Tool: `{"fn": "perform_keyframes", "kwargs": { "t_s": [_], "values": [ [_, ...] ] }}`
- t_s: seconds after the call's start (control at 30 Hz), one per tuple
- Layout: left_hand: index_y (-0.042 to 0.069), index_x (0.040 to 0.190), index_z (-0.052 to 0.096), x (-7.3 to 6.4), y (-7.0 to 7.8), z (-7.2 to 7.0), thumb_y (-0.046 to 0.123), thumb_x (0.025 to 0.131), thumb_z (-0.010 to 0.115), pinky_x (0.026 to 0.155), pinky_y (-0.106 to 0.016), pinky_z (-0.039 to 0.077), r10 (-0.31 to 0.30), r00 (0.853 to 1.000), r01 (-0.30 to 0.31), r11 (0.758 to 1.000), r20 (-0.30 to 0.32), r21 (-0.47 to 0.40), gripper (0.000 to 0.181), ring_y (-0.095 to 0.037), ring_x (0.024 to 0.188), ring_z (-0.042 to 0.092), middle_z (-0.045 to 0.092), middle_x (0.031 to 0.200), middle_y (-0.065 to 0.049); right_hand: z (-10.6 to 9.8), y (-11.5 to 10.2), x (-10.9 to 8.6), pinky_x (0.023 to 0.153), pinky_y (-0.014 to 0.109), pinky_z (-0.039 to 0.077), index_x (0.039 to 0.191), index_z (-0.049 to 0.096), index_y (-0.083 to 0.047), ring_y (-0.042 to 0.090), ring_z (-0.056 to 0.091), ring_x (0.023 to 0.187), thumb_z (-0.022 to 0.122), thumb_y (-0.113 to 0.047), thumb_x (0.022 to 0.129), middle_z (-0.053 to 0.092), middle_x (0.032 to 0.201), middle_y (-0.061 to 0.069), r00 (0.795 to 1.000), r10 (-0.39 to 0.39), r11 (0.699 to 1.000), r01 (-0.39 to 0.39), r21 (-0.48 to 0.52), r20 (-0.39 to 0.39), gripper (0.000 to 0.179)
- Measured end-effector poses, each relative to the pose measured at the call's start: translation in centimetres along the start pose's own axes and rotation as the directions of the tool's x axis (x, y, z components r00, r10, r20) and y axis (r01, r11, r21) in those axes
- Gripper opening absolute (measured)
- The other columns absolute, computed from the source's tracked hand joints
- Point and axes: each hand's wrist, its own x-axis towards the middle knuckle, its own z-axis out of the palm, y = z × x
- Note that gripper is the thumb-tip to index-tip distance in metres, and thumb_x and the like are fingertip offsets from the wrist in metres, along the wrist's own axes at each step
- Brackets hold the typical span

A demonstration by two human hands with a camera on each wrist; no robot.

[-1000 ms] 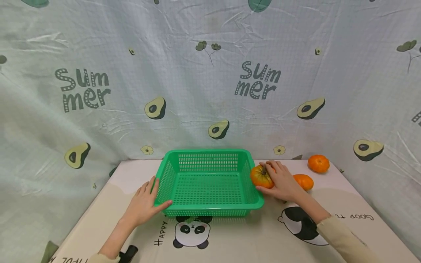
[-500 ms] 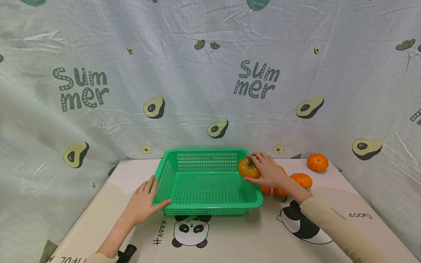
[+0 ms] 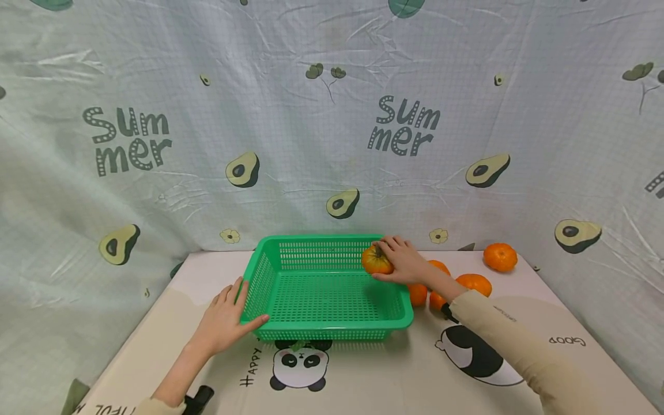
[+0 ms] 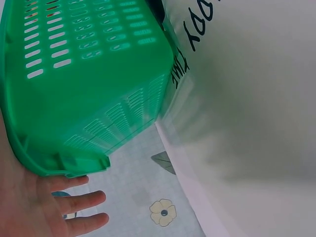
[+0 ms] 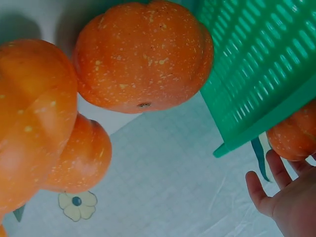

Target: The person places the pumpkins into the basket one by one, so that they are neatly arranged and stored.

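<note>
A small orange pumpkin (image 3: 376, 260) with yellowish streaks is held in my right hand (image 3: 404, 262), over the right side of a green plastic basket (image 3: 332, 327). Its stem points up near my fingers. The right wrist view shows the same pumpkin (image 5: 294, 133) at the fingertips, beyond the basket's rim. My left hand (image 3: 223, 323) rests against the basket's left front corner, thumb over the rim. In the left wrist view its fingers (image 4: 81, 203) lie straight beside the basket's wall. Inside the basket, only the slotted green floor shows below the held pumpkin.
Several more pumpkins lie right of the basket, among them a near one (image 3: 417, 294), a middle one (image 3: 475, 283) and a far one (image 3: 500, 257). My right forearm partly covers some. A printed cloth (image 3: 290, 144) hangs behind the table (image 3: 363, 380).
My right hand has carried the pumpkin leftward and slightly back, from the basket's right rim to over its inside. Pumpkins behind that hand have come into view. The left hand stays put.
</note>
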Motion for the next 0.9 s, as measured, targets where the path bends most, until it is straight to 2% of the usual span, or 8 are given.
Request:
{"fn": "perform_keyframes", "kwargs": {
  "t_s": [0.3,0.77,0.9],
  "values": [
    [-0.008,0.136,0.028,0.0,0.1,-0.2,0.061,0.079,0.049,0.097,-0.054,0.033,0.005,1.0,-0.005,1.0,-0.002,0.023,0.092,-0.044,0.121,0.037,0.03,0.139,-0.027,0.6,-0.4,1.0,0.081,0.049,0.037,0.126,0.046,-0.01,0.027,0.04,0.106,0.067,-0.048,0.072,0.046,0.124,0.01,0.996,-0.056,0.998,0.058,-0.036,0.071,0.07],
    [-0.008,0.136,0.028,0.1,0.0,-0.1,0.061,0.08,0.048,0.091,-0.053,0.038,0.005,1.0,-0.004,0.999,-0.006,0.049,0.091,-0.042,0.115,0.043,0.031,0.139,-0.027,1.6,-0.7,2.2,0.082,0.049,0.034,0.124,0.045,-0.014,0.023,0.037,0.097,0.07,-0.049,0.068,0.05,0.119,0.005,0.979,-0.027,0.995,0.047,-0.093,0.202,0.07],
    [-0.008,0.136,0.028,0.1,0.0,0.0,0.061,0.08,0.048,0.09,-0.053,0.039,0.007,1.0,-0.007,0.999,-0.004,0.054,0.091,-0.042,0.114,0.044,0.032,0.139,-0.027,1.8,-0.7,2.5,0.081,0.049,0.032,0.129,0.041,-0.014,0.023,0.037,0.095,0.068,-0.05,0.069,0.051,0.122,0.005,0.969,-0.02,0.992,0.049,-0.114,0.244,0.075]
  ]
}}
